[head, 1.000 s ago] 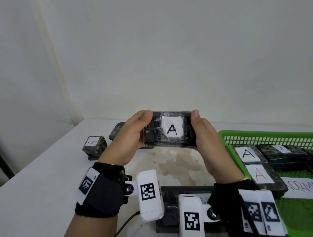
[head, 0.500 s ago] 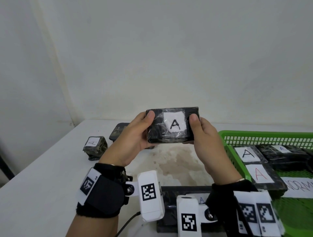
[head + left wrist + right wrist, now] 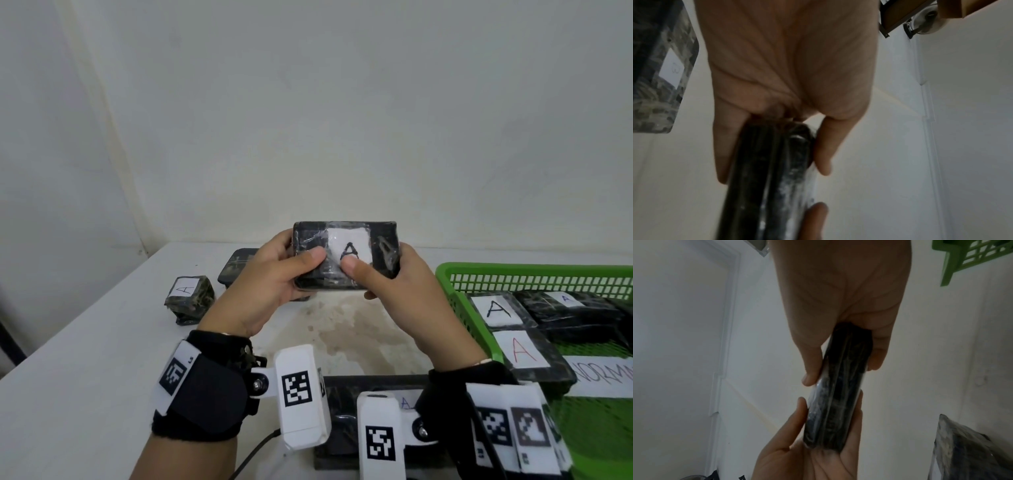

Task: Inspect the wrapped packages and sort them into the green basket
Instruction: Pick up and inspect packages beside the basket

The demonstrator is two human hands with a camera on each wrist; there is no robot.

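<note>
Item: wrapped package [image 3: 346, 260], white "A" label, held in air above table [image 3: 85, 359], left of green basket [image 3: 448, 274]. Left hand [image 3: 270, 287] and right hand [image 3: 404, 284] pinch opposite ends, thumbs on label face — firm two-sided hold. Risks: glossy film likely slick — package may slip when one hand releases; right thumb partly covers letter, misread possible; basket rim may catch corner on transfer.

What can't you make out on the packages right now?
- Held package: back face hidden in head view; wrist views show only its dark edge.
- Its label: lower part covered by right hand thumb.
- Front package: label hidden behind wrist cameras.
- Basket note: text cut off by the frame edge.
</note>
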